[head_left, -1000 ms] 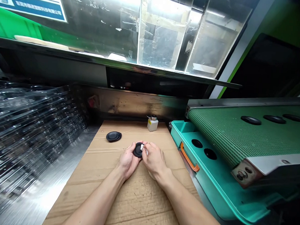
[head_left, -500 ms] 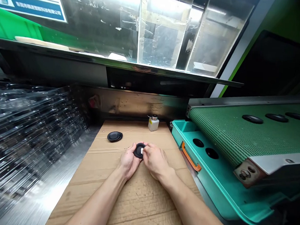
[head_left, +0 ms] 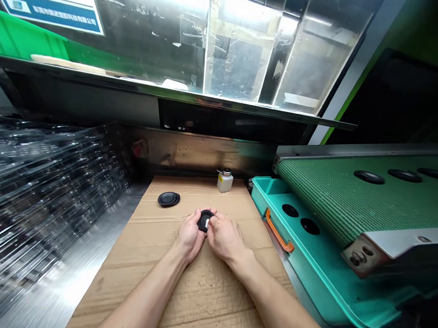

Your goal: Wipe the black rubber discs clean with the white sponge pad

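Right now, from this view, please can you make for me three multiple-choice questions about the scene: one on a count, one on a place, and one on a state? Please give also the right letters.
1. How many black discs lie in the teal tray?
A. one
B. two
C. four

2. Where does the white bottle stand?
A. in the tray
B. on the green belt
C. on the cardboard sheet, near its far edge

3. What is the state of the black disc between the left hand and the right hand?
A. held by both hands
B. lying alone, with no hand touching it
C. split in two halves

1 B: two discs show inside the tray.
2 C: the bottle stands on the cardboard, beyond the hands.
3 A: both hands close around it.
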A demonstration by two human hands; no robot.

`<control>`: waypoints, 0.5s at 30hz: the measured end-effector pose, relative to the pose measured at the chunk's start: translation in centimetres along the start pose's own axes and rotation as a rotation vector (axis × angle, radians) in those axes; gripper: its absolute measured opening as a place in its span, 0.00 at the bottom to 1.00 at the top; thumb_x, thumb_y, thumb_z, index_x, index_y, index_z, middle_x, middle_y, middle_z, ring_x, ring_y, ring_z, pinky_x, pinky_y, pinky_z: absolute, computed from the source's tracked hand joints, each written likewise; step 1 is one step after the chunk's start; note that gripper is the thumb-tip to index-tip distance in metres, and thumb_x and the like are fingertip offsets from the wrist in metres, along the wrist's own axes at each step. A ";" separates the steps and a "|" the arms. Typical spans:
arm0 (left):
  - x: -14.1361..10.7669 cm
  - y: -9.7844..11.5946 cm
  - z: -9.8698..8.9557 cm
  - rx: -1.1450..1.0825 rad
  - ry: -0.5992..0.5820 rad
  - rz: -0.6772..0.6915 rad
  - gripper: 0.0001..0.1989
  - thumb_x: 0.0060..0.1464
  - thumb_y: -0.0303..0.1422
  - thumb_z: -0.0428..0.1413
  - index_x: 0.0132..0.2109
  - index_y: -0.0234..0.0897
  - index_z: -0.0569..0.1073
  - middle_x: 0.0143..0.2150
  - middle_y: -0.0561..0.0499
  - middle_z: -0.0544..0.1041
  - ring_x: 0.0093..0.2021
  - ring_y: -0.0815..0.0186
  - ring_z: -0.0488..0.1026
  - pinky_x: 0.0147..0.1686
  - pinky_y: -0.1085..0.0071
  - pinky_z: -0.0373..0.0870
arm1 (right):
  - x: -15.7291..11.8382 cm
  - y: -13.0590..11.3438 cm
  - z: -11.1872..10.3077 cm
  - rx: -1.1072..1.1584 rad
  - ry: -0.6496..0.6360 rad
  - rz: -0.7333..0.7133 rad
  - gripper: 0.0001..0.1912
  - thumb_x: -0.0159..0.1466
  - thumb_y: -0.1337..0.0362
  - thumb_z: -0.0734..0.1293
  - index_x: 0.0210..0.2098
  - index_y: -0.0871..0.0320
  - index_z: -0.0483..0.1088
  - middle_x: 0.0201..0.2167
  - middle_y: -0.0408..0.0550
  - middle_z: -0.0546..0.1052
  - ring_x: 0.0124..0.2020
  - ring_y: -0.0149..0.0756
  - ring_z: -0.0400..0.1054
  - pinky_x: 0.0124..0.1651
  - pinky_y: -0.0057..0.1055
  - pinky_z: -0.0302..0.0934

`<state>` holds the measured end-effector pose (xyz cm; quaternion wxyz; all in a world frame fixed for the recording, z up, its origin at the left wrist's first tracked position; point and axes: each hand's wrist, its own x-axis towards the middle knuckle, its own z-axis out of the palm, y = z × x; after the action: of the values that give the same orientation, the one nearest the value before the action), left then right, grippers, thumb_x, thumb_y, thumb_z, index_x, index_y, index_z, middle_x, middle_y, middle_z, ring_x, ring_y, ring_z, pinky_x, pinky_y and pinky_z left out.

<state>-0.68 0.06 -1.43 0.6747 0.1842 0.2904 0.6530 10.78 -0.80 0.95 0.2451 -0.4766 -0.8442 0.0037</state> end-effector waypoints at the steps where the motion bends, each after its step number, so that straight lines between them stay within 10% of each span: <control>1: 0.0 -0.1 0.0 0.000 0.003 -0.004 0.09 0.60 0.30 0.52 0.40 0.30 0.75 0.43 0.39 0.79 0.44 0.58 0.76 0.50 0.59 0.71 | 0.0 -0.2 0.0 0.034 -0.024 -0.019 0.07 0.64 0.68 0.60 0.34 0.56 0.69 0.38 0.46 0.74 0.37 0.33 0.68 0.38 0.26 0.57; 15: 0.0 -0.4 0.3 -0.025 -0.048 0.076 0.09 0.60 0.28 0.51 0.37 0.30 0.75 0.39 0.44 0.79 0.43 0.63 0.76 0.49 0.66 0.71 | 0.9 0.4 1.1 -0.039 0.131 0.076 0.09 0.68 0.65 0.57 0.40 0.56 0.68 0.38 0.48 0.73 0.41 0.36 0.66 0.43 0.28 0.56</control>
<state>-0.19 0.07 -1.45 0.6585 0.2024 0.2588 0.6771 10.25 0.37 0.21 0.2900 -0.5124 -0.8075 -0.0345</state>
